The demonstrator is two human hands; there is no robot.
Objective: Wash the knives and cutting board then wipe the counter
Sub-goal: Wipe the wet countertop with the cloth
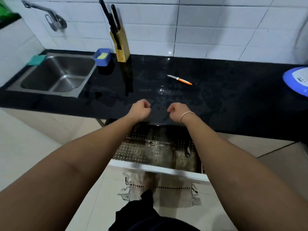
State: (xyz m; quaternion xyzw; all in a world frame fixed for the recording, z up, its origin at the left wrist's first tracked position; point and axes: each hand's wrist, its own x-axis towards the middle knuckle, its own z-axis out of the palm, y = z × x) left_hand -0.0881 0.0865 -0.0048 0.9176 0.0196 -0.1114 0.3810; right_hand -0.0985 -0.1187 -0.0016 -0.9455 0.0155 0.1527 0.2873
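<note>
We hold both hands out over the near edge of the black counter (216,100) at the centre of the frame. The left hand (139,109) and the right hand (178,111) are both curled into loose fists with nothing in them; the right wrist carries a thin bracelet (186,116).

Just below them, a drawer (160,170) stands pulled out, its perforated metal tray showing. We cannot tell whether anything useful lies inside.

The task's things are spread along the counter. A small orange-handled knife (180,79) lies alone right of centre, well apart from both hands. A wooden knife block (122,45) with 3 black handles stands against the tiled wall, upper centre. Next to it sits a blue tub (102,57) with something yellow in it, then the steel sink (56,74) at the left, with a green sponge (37,60) on its far corner and the tap (45,14) above. A blue round object (298,80) is cut off at the right edge; we cannot say it is the cutting board.

We judge that washing has not begun: the sink is empty. The next move probably calls for reaching forward and right to pinch the knife by its handle, then carrying it left to the sink.
</note>
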